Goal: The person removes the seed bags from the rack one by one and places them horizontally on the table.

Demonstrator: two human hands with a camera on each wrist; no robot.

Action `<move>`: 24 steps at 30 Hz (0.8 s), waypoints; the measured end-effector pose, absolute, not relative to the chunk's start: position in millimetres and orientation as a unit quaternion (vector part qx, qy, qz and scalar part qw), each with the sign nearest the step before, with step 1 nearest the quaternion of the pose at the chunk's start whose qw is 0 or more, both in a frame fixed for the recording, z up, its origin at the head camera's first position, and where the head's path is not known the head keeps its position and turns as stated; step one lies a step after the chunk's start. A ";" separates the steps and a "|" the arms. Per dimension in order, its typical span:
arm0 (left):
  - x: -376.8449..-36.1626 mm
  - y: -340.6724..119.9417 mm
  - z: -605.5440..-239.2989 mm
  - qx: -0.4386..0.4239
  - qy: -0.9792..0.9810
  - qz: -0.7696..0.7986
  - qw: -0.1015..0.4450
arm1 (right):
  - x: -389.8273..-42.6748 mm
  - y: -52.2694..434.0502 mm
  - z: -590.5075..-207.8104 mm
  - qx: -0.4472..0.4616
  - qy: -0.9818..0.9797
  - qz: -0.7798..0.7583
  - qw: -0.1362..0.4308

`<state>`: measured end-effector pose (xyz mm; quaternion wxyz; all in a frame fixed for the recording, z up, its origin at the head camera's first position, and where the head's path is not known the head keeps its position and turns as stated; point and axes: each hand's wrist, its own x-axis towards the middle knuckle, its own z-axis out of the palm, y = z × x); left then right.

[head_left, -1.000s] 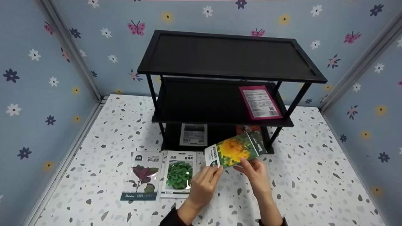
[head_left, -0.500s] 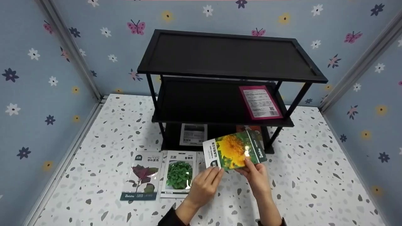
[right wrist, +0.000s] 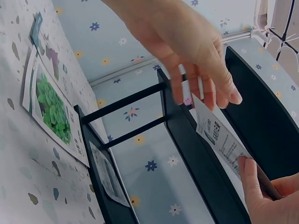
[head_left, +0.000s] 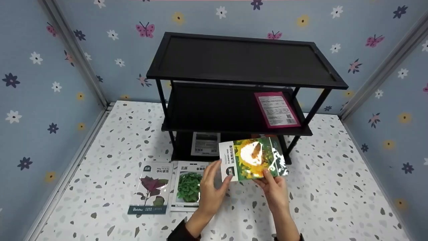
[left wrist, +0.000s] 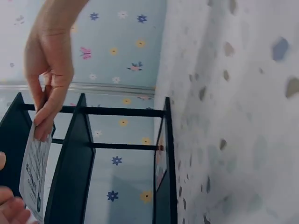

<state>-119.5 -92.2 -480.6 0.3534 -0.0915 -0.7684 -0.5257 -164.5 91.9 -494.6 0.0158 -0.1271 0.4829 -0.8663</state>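
Observation:
A seed packet (head_left: pixel 230 157) with a large yellow flower on a green ground is held up in front of the black rack, its picture facing up with bright glare on it. My right hand (head_left: pixel 276 192) pinches its lower edge, thumb on top and fingers beneath. My left hand (head_left: pixel 212 192) is beside the packet's white end, thumb and fingers spread apart; whether it touches cannot be told. In the right wrist view the left hand (right wrist: pixel 187 51) hangs over the end of the packet (right wrist: pixel 219 135). Only fingertips of the left hand (left wrist: pixel 11 207) show in the left wrist view.
The three-tier black rack (head_left: pixel 247 62) stands at the back. A pink-edged packet (head_left: pixel 277 110) lies on its middle shelf; a grey-white packet (head_left: pixel 205 144) and a partly hidden orange one are on the bottom. Purple-leaf (head_left: pixel 152 187) and green-leaf (head_left: pixel 189 187) packets lie front left.
My left fingers have come off the packet's corner and spread, moving slightly left and up. The packet has turned more level in my right hand, and glare now covers its flower.

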 end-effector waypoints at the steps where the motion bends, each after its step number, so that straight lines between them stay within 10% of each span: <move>1: -119.5 -92.3 -479.1 -0.067 -0.759 -0.559 0.328 | -155.4 87.8 -475.7 -0.122 0.484 -0.866 0.015; 8: -122.7 -93.5 -469.4 0.028 -0.654 -0.735 0.179 | -203.4 112.6 -590.7 -0.145 0.467 -0.872 0.025; 17: -128.0 -92.0 -469.7 0.086 -0.584 -0.799 0.117 | -164.3 91.1 -516.7 -0.156 0.459 -0.874 0.035; 24: -127.7 -94.4 -469.9 0.114 -0.544 -0.827 0.083 | -169.9 98.4 -534.3 -0.144 0.477 -0.865 0.056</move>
